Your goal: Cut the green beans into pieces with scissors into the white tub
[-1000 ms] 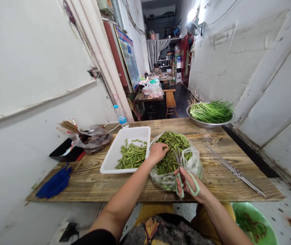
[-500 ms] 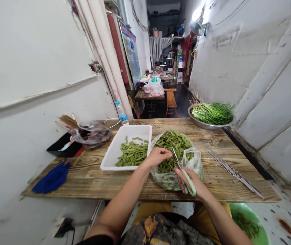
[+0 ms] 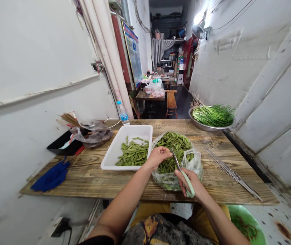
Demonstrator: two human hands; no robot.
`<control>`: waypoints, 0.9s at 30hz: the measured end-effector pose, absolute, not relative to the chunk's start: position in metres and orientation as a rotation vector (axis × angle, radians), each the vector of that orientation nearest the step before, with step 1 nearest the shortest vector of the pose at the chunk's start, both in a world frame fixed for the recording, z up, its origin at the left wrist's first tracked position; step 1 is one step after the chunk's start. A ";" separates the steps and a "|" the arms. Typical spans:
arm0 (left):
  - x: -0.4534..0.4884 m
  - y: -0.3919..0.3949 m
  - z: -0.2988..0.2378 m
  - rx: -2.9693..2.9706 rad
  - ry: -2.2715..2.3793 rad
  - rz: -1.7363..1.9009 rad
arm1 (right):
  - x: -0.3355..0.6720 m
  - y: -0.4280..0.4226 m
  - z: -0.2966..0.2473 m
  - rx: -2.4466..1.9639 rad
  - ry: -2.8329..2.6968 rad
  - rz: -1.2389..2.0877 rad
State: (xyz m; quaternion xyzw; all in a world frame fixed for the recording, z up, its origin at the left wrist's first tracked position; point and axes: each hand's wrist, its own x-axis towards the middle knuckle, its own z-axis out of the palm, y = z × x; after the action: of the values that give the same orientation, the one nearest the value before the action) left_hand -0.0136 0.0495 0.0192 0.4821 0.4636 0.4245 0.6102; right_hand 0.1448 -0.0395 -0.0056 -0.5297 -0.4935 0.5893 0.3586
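A clear plastic bag (image 3: 195,165) full of green pods (image 3: 174,143) lies on the wooden table (image 3: 212,180) in front of me. My left hand (image 3: 158,156) is pinched on a pod above the bag's near left side. My right hand (image 3: 190,182) grips green-handled scissors (image 3: 182,173), blades closed and pointing up toward the left hand's fingertips. Left of the bag, a white tray (image 3: 115,149) holds trimmed pods (image 3: 134,156).
A metal bowl of green stalks (image 3: 212,115) sits far right, metal skewers (image 3: 233,173) lie right of the bag. At left are a water bottle (image 3: 123,114), a bag with sticks (image 3: 91,132) and a blue cloth (image 3: 50,175). A green basin (image 3: 247,226) is on the floor. A person sits far back.
My left hand lifted out of the bag pinching a pod. The scissors, open a second ago, closed and swung toward the left hand.
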 end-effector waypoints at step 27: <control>-0.021 0.032 0.025 1.415 1.115 0.764 | 0.145 -0.040 0.005 -1.327 -1.291 1.588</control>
State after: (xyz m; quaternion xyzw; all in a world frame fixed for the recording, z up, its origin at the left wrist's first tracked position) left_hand -0.0214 0.0320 0.0247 0.5999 0.4728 0.3238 0.5584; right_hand 0.1455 -0.0403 0.0052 -0.5107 -0.4970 0.6114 0.3441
